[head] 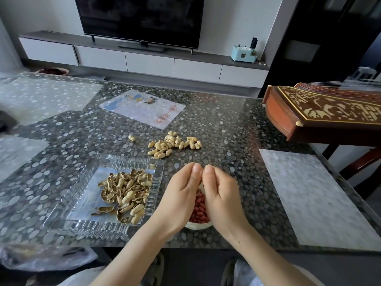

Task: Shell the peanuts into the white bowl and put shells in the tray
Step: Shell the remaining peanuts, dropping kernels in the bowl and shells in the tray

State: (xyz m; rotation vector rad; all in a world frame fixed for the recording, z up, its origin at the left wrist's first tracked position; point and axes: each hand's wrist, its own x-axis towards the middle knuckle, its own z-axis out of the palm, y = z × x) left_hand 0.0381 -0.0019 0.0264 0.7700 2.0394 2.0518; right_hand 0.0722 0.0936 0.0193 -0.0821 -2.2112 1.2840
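the left hand point(181, 193) and the right hand point(222, 195) are closest, side by side over the white bowl point(198, 226), thumbs together, fingers curled in. i cannot tell what they hold. they cover most of the bowl; red nuts point(199, 209) peek out between them. just left, the glass tray point(84, 205) holds shells point(127, 193). behind, a pile of peanuts point(175, 144) lies on the table point(226, 124), one peanut point(132, 137) apart. a wooden string instrument point(321, 114) sits at the right.

Tray point(69, 200) left of bowl point(198, 226), perhaps touching; peanuts point(175, 144) behind.
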